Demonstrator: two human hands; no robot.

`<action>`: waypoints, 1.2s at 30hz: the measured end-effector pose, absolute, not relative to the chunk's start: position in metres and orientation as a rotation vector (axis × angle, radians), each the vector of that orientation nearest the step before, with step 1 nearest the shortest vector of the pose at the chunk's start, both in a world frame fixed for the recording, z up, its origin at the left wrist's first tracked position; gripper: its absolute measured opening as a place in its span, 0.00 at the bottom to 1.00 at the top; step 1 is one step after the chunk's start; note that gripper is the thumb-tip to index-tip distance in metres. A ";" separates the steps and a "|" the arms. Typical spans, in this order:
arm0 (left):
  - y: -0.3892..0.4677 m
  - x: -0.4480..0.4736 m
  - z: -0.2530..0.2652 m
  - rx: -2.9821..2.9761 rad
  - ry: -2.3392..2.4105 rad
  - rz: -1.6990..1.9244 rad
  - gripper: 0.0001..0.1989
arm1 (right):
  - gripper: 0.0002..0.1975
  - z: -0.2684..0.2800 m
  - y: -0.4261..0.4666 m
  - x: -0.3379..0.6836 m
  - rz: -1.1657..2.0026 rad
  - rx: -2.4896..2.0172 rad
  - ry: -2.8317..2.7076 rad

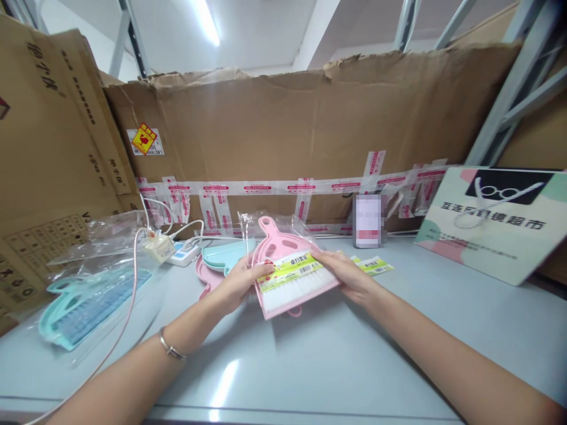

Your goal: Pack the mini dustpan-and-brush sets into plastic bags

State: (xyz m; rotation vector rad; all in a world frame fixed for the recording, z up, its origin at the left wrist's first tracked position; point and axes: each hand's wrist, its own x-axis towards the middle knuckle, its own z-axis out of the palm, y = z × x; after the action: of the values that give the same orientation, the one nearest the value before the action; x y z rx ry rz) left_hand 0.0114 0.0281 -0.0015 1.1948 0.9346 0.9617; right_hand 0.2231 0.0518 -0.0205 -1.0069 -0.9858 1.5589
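Both my hands grip a pink dustpan and brush set (283,242) above the table, its handle pointing away from me. White bristles show at the near side, and a yellow-green label card lies across it. Clear plastic film sticks up around the handle. My left hand (241,283) pinches the left edge, thumb on the card. My right hand (349,276) holds the right edge, its fingers mostly underneath. Just behind my left hand lie a teal dustpan (224,255) and another pink dustpan (206,274). Several yellow-green label cards (376,265) rest beyond my right hand.
On the left lies a bagged teal dustpan and brush set (88,307). A cable (135,277) runs past it from a power strip (183,252). At the back a phone (368,221) leans on a large cardboard box (266,136). A printed bag (491,224) stands right.
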 end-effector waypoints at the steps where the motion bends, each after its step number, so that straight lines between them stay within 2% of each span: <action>1: 0.028 0.012 -0.001 1.152 0.975 0.977 0.19 | 0.07 -0.021 0.051 0.221 1.562 -1.012 -0.971; 5: 0.034 0.009 0.000 1.053 1.042 1.030 0.17 | 0.06 -0.013 0.042 0.220 1.704 -0.942 -0.940; 8: 0.038 0.006 0.000 1.015 1.017 1.024 0.18 | 0.13 -0.004 0.035 0.222 1.852 -0.736 -0.958; 10: 0.037 0.005 0.004 1.002 0.996 1.008 0.19 | 0.16 -0.002 0.033 0.221 1.837 -0.697 -0.980; 15: 0.024 0.005 0.021 1.208 0.808 0.919 0.22 | 0.07 -0.014 0.039 0.214 1.670 -0.886 -0.843; 17: 0.021 0.005 0.024 1.291 0.715 0.875 0.28 | 0.07 -0.017 0.041 0.214 1.618 -0.946 -0.775; 19: 0.023 0.004 0.023 1.318 0.724 0.880 0.29 | 0.08 -0.017 0.041 0.216 1.639 -0.927 -0.758; 24: 0.037 0.001 0.012 1.207 0.977 1.043 0.14 | 0.18 -0.009 0.036 0.220 1.746 -0.712 -0.918; 27: 0.041 0.001 0.007 1.183 1.090 1.096 0.11 | 0.15 -0.011 0.036 0.217 1.670 -0.815 -0.909; 31: 0.040 0.003 0.004 1.256 1.115 1.098 0.16 | 0.04 -0.017 0.040 0.214 1.548 -0.923 -0.828; 32: 0.039 0.004 0.004 1.298 1.082 1.110 0.21 | 0.04 -0.017 0.041 0.214 1.522 -0.923 -0.824; 35: 0.035 0.004 0.003 1.542 0.892 1.121 0.46 | 0.08 -0.017 0.042 0.218 1.464 -0.896 -0.823; 36: 0.033 0.004 0.003 1.657 0.837 1.109 0.51 | 0.09 -0.016 0.043 0.219 1.451 -0.887 -0.826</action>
State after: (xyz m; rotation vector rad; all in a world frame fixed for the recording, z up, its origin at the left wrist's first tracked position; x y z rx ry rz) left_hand 0.0043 0.0334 0.0028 1.6570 0.8373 1.1090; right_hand 0.2194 0.0428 -0.0165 -0.8871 -0.8260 1.4509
